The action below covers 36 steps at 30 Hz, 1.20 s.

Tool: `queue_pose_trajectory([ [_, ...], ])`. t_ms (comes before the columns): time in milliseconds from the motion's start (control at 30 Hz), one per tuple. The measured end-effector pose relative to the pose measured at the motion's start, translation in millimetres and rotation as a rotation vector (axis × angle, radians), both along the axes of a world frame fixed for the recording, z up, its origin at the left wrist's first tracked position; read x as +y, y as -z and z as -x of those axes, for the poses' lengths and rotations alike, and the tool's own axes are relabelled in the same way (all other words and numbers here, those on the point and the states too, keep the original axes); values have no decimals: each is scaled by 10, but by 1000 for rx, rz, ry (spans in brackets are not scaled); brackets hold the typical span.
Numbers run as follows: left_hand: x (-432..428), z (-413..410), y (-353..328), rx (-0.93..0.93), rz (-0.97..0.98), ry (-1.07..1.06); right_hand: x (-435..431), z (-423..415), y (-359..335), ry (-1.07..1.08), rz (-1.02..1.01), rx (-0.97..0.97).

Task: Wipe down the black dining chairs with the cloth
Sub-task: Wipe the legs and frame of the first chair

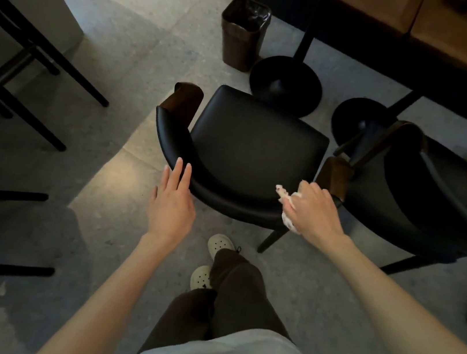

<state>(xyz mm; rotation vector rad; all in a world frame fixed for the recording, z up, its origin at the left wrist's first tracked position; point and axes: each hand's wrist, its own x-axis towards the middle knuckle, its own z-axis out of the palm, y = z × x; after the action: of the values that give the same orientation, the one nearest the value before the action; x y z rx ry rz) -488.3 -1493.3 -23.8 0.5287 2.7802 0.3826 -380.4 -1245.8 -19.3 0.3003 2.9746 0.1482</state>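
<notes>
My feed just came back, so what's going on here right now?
A person stands behind a black dining chair. The right hand grips a bunched white cloth at the right end of its curved backrest. The left hand is open, fingers straight, at the backrest's left side; contact is unclear. A second black chair stands just to the right.

No text, label, brand, number or sign can be read anywhere in the frame.
</notes>
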Motion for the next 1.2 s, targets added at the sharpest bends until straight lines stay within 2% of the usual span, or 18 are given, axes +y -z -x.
queue_pose_trajectory([
  [167,-55,14,-10,-12,-9,26,-844,488,-38,177,389,199],
  [300,-89,56,-6,-21,8,41,-1345,598,197,223,472,295],
  [367,-99,68,-7,-16,23,48,-1202,504,240,107,443,323],
  [500,-121,73,5,-8,33,54,-612,144,330,-278,178,318],
  [567,-123,70,17,-4,31,57,-259,-53,307,-350,111,306],
  [633,-118,59,26,-2,33,57,53,-174,237,-307,62,227],
  [733,-85,50,7,-15,40,49,213,-141,82,-148,-8,-14],
  [833,-37,23,-23,-33,42,36,-86,63,-9,-10,127,84],
  [933,-14,-40,-17,-42,33,36,-761,418,-25,30,397,218],
  [1033,-41,-63,-18,-48,30,44,-1245,628,54,48,441,108],
  [1100,-60,-32,-37,-36,47,55,-1245,602,195,89,476,106],
  [1200,-54,-16,-66,-26,72,58,-1005,440,334,-62,407,107],
])
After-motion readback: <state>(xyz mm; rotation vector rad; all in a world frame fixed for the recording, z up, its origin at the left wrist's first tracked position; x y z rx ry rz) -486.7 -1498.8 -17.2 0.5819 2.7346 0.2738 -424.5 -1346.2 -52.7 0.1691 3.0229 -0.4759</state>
